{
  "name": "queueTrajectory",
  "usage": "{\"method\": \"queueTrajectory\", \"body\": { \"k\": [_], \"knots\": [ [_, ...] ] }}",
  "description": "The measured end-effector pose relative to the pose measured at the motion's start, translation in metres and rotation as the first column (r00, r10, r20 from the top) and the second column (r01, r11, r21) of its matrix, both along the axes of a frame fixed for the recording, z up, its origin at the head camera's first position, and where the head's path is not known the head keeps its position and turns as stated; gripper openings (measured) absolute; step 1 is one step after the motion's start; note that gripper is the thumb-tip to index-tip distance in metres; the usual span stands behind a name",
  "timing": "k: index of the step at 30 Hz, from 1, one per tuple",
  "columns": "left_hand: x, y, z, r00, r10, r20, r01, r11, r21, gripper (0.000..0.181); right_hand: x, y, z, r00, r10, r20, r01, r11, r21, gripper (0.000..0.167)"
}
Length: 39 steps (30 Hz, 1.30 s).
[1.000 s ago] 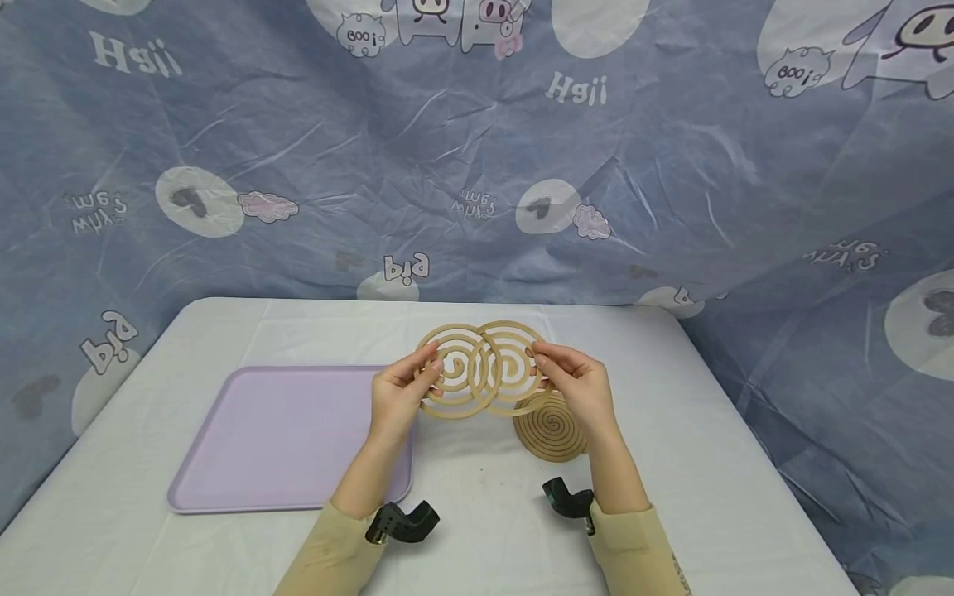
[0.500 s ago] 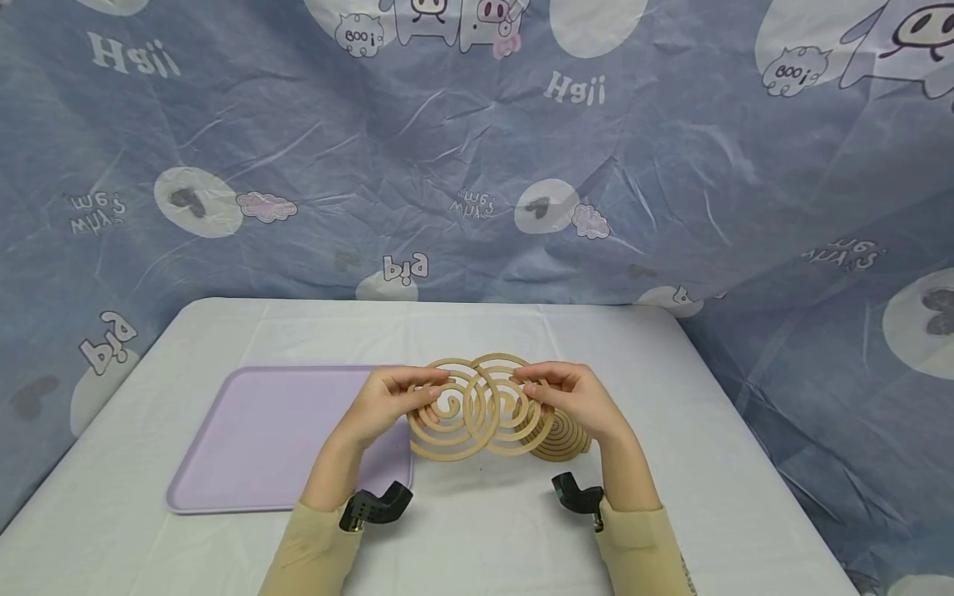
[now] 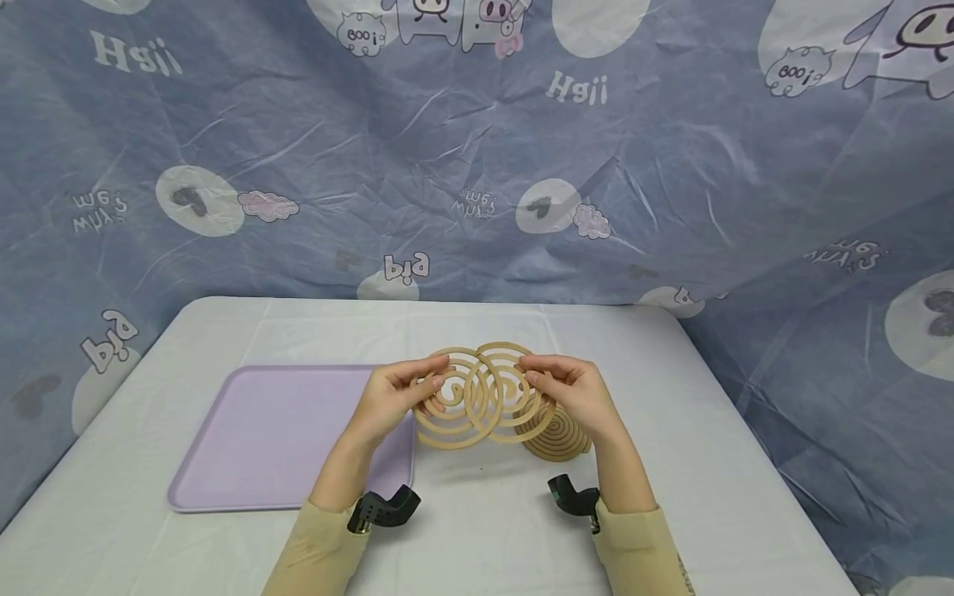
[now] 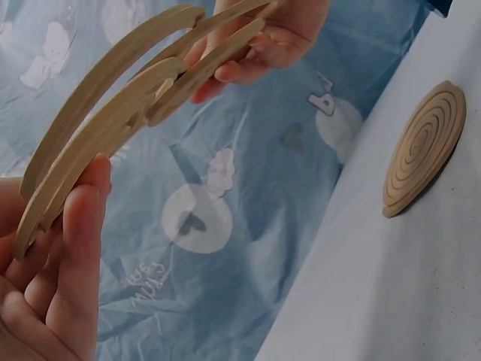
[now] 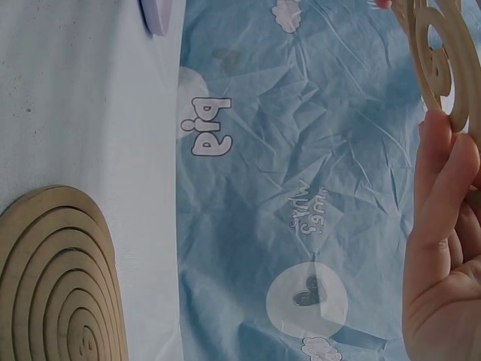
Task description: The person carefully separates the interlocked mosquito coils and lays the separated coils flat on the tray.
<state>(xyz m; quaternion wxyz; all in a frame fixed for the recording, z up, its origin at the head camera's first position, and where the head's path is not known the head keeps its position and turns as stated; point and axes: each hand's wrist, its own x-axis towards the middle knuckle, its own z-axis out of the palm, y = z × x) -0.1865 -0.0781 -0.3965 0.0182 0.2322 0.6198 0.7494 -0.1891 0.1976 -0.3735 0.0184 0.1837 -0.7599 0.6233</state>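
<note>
The two overlapping coils [image 3: 498, 401] have edged up a bit since half a second ago, left hand [image 3: 389, 399] pinching one side, right hand [image 3: 583, 396] the other, in the air over the table [image 3: 477, 538]. Looks like the pulling-apart step tbh, so next probably calls for gentle unthreading, no yanking.

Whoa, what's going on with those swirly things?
A person is holding up two overlapping spirals above the table. The left hand pinches one and the right hand pinches the other. Another coil, wound tightly, lies on the table nearer the right hand. A purple tray sits over on the left.
</note>
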Motion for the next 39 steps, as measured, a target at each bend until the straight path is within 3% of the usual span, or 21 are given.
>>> {"method": "queueTrajectory", "body": {
  "k": [10,17,20,23,26,28,34,39],
  "knots": [
    [0.000,0.008,0.000,0.994,0.108,-0.019,-0.106,0.988,0.110,0.035,-0.002,-0.004,0.001,0.996,-0.094,-0.004,0.093,0.994,-0.064,0.028],
    [0.000,0.021,0.000,0.964,0.263,-0.046,-0.250,0.950,0.189,0.033,-0.002,-0.010,0.001,0.985,-0.172,-0.021,0.167,0.974,-0.151,0.028],
    [0.001,0.023,0.000,0.957,0.287,-0.039,-0.273,0.939,0.211,0.033,-0.002,-0.012,0.001,0.983,-0.183,-0.026,0.175,0.967,-0.185,0.028],
    [0.002,0.019,0.000,0.975,0.224,-0.012,-0.218,0.957,0.191,0.034,-0.001,-0.010,0.002,0.988,-0.154,-0.033,0.145,0.972,-0.183,0.029],
    [0.002,0.008,0.001,0.995,0.096,0.018,-0.097,0.988,0.121,0.037,0.000,-0.005,0.002,0.997,-0.076,-0.033,0.070,0.986,-0.153,0.029],
    [0.002,0.000,0.002,1.000,0.000,0.023,-0.002,0.998,0.064,0.039,0.001,-0.002,0.003,0.999,-0.008,-0.038,0.004,0.994,-0.107,0.028],
    [0.000,-0.015,0.003,0.982,-0.189,-0.001,0.189,0.981,-0.036,0.037,0.002,0.007,0.004,0.984,0.174,-0.041,-0.172,0.985,0.032,0.025],
    [-0.001,-0.018,0.001,0.974,-0.227,-0.017,0.224,0.971,-0.086,0.034,0.002,0.010,0.003,0.974,0.227,-0.007,-0.226,0.973,0.045,0.024]
  ]
}}
